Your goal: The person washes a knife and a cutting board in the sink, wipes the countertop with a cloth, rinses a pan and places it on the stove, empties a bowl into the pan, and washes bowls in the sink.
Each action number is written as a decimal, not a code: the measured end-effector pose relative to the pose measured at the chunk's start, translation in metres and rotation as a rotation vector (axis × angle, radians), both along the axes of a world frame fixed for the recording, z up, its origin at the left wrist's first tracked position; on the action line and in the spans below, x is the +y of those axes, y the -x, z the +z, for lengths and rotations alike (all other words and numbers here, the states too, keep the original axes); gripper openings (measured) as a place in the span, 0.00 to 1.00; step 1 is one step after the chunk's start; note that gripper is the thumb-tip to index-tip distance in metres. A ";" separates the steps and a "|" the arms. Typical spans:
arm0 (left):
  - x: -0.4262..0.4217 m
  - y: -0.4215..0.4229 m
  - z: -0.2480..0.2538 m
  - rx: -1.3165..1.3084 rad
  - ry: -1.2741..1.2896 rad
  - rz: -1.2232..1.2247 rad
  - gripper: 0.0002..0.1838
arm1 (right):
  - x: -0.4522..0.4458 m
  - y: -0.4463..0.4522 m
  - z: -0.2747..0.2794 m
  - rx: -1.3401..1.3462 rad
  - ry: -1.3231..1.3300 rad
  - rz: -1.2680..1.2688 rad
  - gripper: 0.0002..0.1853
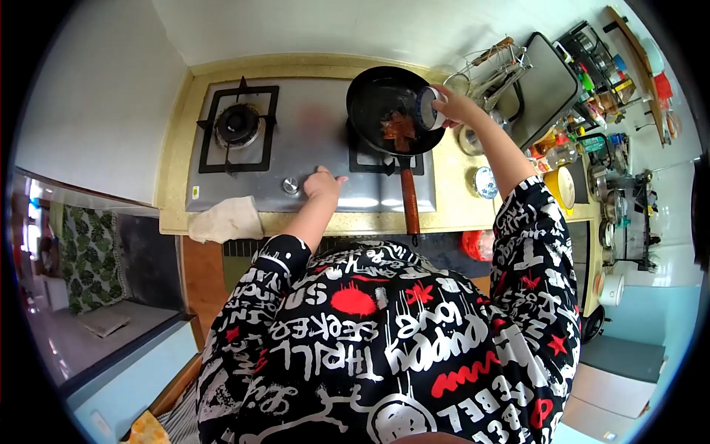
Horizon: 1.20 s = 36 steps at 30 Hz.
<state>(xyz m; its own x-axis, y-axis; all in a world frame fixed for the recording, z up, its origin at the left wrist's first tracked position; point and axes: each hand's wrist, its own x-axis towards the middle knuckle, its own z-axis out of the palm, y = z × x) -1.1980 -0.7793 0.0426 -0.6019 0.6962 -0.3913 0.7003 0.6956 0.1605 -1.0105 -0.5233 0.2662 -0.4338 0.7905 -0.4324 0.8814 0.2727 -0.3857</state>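
Note:
My right hand (pixel 454 107) grips a small white and blue bowl (pixel 427 109), tilted over the right side of a black frying pan (pixel 370 92). Reddish-brown food (pixel 399 129) lies in the pan. The pan sits on the right burner, its wooden handle (pixel 410 196) toward me. My left hand (pixel 323 183) rests near the front of the steel stove top (pixel 303 133), right of a round knob (pixel 291 185); its fingers are partly folded, and whether they hold anything is unclear.
At left is a bare burner (pixel 238 126). A beige cloth (pixel 225 220) hangs over the counter's front edge. Right of the pan stand a wire rack (pixel 499 66), a blue-patterned dish (pixel 484 182), several bottles (pixel 562 154) and a yellow bowl (pixel 560 188).

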 end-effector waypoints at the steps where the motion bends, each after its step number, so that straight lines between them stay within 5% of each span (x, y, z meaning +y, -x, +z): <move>1: 0.000 0.000 -0.001 -0.004 0.000 0.008 0.42 | -0.001 0.001 0.003 -0.019 -0.026 0.019 0.33; 8: 0.000 -0.001 0.029 -0.055 0.073 0.006 0.44 | -0.013 0.006 0.024 -0.100 -0.032 0.050 0.32; 15: -0.017 0.014 0.109 0.004 -0.115 -0.089 0.43 | -0.006 -0.082 0.005 0.728 0.580 -0.290 0.29; 16: -0.018 0.014 0.126 0.009 -0.209 -0.115 0.36 | -0.022 -0.092 0.008 0.858 0.645 -0.405 0.26; 20: -0.019 -0.002 0.162 -0.286 -0.678 -0.133 0.22 | -0.060 -0.151 -0.044 1.282 0.846 -0.453 0.33; 25: -0.008 -0.057 0.165 -0.880 -0.752 -0.162 0.10 | -0.144 -0.195 -0.077 1.542 0.777 -0.604 0.37; 28: -0.009 -0.109 0.186 -1.254 -0.557 -0.194 0.11 | -0.185 -0.214 -0.078 1.521 0.746 -0.710 0.37; 34: -0.009 -0.207 0.181 -1.478 -0.148 -0.092 0.45 | -0.234 -0.254 -0.080 1.498 0.847 -0.695 0.38; 36: -0.009 -0.231 0.173 -1.538 -0.176 -0.070 0.37 | -0.243 -0.266 -0.087 1.546 0.897 -0.674 0.39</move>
<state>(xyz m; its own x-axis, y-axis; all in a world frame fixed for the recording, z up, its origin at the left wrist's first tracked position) -0.9666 -0.7882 0.2159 0.3243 0.8068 -0.4939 -0.1816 0.5655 0.8045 -0.7441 -0.7664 0.1792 -0.5457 0.7644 -0.3434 -0.4618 -0.6163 -0.6379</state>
